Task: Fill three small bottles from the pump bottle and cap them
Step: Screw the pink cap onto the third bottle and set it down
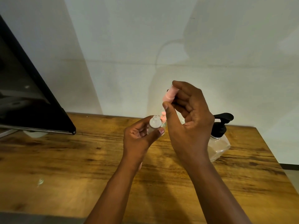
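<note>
The brown wooden worktop (80,159) fills the lower frame, with a clear pump bottle with a black pump head (218,143) at right centre. At centre, the left hand (139,136) grips a small open frosted bottle (154,125), neck up. The right hand (189,113) pinches a pink cap (169,95) above and right of that neck. No writing is legible.
</note>
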